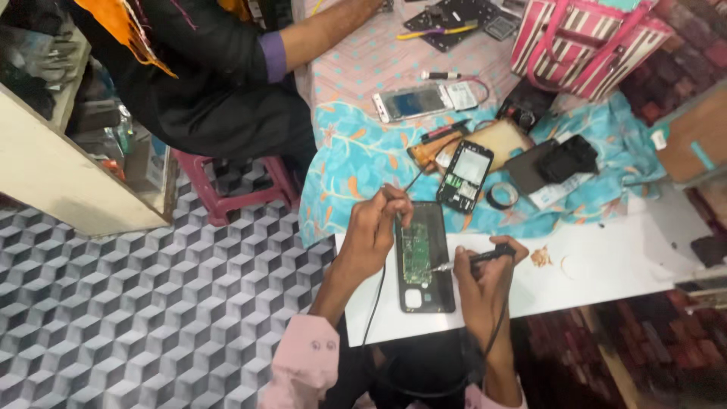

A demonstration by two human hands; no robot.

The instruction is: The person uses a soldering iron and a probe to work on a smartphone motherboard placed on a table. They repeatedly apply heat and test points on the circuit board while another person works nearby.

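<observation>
Right grip [485,265] pinched a soldering iron [477,259]; left grip [379,223] pinched a wire over the opened phone [424,257] on the white desk [606,265], above cube-patterned floor [151,318].

pink striped bag [583,42], tape roll [501,195], floral blue cloth [356,155], pink stool [227,193].

Bare white tabletop [606,265] open to the right of the right hand [485,284]; crowded above the opened phone [424,257]: second dismantled phone [465,176], tape roll [501,195], black pouch [566,157]; left side blocked by left hand [375,231]
</observation>
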